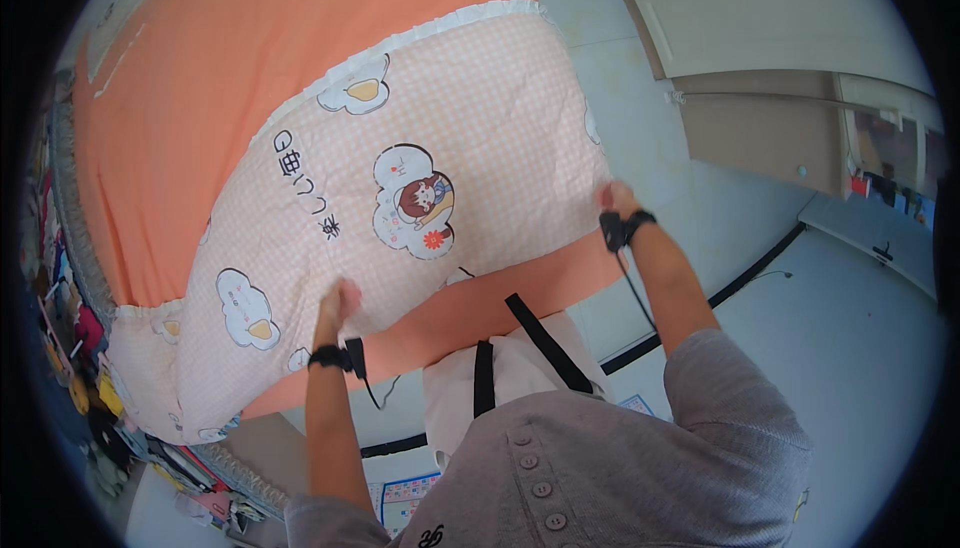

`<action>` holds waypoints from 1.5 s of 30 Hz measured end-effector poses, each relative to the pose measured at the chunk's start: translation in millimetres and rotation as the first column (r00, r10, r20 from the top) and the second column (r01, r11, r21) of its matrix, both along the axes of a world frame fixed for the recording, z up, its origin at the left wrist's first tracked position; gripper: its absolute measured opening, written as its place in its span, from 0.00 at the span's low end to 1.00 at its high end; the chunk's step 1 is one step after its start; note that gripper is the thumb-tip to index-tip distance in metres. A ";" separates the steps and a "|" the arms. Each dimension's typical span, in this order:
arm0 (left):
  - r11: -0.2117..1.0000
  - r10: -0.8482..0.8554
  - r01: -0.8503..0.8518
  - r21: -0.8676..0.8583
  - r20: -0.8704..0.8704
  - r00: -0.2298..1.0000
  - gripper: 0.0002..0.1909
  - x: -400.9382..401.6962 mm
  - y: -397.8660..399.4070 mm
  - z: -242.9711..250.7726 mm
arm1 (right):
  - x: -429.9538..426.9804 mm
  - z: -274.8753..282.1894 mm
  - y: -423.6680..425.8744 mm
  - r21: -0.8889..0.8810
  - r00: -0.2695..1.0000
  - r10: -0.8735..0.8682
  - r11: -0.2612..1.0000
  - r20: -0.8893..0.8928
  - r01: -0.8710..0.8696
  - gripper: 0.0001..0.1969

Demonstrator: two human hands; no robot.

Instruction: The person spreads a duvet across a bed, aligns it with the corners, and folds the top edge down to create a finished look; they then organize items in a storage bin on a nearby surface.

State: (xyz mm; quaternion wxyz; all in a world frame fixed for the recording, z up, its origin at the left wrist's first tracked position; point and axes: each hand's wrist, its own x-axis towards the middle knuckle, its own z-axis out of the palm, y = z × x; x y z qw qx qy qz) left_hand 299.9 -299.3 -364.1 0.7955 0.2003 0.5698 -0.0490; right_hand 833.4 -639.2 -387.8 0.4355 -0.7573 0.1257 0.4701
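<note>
A pink-and-white gingham quilt [510, 113] with a white ruffled edge and cartoon prints lies across the bed in front of me. Over its near left part is my left hand [345, 299], its fingers curled and blurred. My right hand [616, 197] is at the quilt's right edge, close to the near corner, with bent fingers against the cloth. Whether either hand grips the fabric is not clear. Beneath the quilt, an orange bed sheet [480, 315] shows along the near side, and more orange bedding [247, 30] spreads beyond the ruffle.
Black straps with cables circle both my wrists. White cabinets [750, 15] stand at the far right, above a pale tiled floor [810, 398]. Assorted clothes and small items [90, 368] crowd the bed's left side. A printed sheet [409, 499] lies below, partly behind my body.
</note>
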 end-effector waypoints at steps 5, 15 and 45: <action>0.946 -0.053 -0.067 -0.317 -0.355 0.933 0.29 53.9 -85.5 14.5 | -62.7 -58.5 -139.5 0.058 0.924 -0.379 0.923 -0.047 0.381 0.21; 0.725 0.687 -0.688 -0.037 -0.040 0.726 0.23 10.7 -70.8 -6.3 | -57.5 11.1 -7.4 0.299 0.629 -0.648 0.555 -0.429 0.776 0.19; 0.706 0.656 -0.675 0.213 0.161 0.737 0.13 -53.0 -133.5 34.9 | -190.5 77.4 19.1 0.375 0.956 0.292 0.888 -0.013 -0.266 0.23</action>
